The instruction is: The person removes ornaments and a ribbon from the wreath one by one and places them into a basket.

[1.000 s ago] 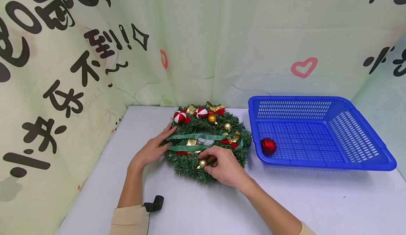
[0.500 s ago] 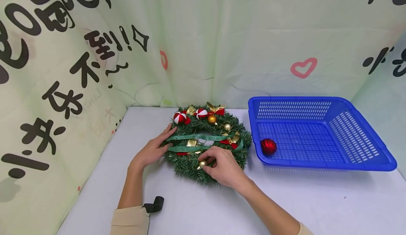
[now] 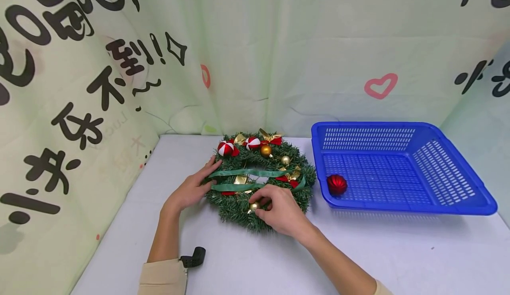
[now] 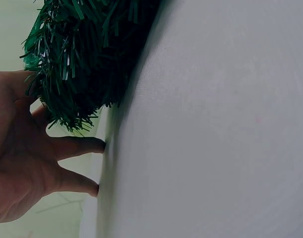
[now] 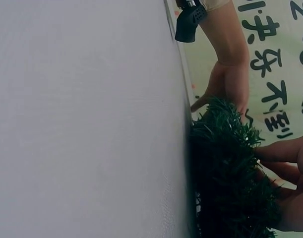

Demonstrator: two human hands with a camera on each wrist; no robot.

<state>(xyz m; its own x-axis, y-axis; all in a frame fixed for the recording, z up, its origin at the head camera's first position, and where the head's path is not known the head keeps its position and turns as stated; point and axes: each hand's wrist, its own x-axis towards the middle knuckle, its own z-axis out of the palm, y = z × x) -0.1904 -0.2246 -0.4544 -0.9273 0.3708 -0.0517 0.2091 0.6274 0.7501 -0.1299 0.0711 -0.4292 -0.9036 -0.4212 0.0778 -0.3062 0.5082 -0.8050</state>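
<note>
A green Christmas wreath (image 3: 235,208) lies on the white table, decorated with red and gold bows, two red-and-white balls (image 3: 253,143) and smaller gold baubles. A green ribbon (image 3: 247,172) stretches across it in two strands. At the wreath's front, my right hand (image 3: 280,208) pinches a small gold bauble (image 3: 254,206) between thumb and fingers. My left hand (image 3: 195,186) rests against the wreath's left side with fingers spread. In the left wrist view, two fingers of the left hand (image 4: 32,148) reach down to the table. The wreath (image 5: 225,178) hides the bauble in the right wrist view.
A blue plastic basket (image 3: 398,208) stands to the right of the wreath, with a red ribbed bauble (image 3: 337,184) in its near left corner. A black wrist device (image 3: 193,257) sticks out from the left sleeve. Printed curtains (image 3: 318,56) hang behind and beside the table (image 3: 239,264).
</note>
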